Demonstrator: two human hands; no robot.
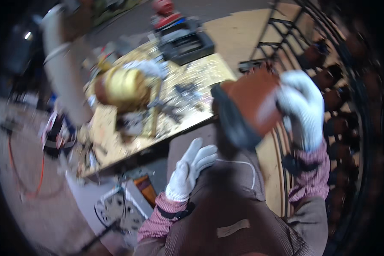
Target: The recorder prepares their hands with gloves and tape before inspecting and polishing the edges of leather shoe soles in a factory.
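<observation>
Gloved in white, my right hand (303,109) grips a brown boot (256,100) with a thick dark sole, held up at the right of the bench. Motion smears the boot, so its finer details cannot be made out. Its dark sole edge faces down and to the left. My left hand (192,168), also in a white glove, is raised in front of my apron with the fingers apart and nothing in it. It is a short way from the bench's near edge and does not touch the boot.
A littered wooden workbench (205,106) carries a yellow cylindrical piece (126,85) and a black case (185,47). A pale thick hose (64,72) hangs at the left. Dark racks (337,115) with several brown items line the right. An orange cord (42,175) lies on the floor.
</observation>
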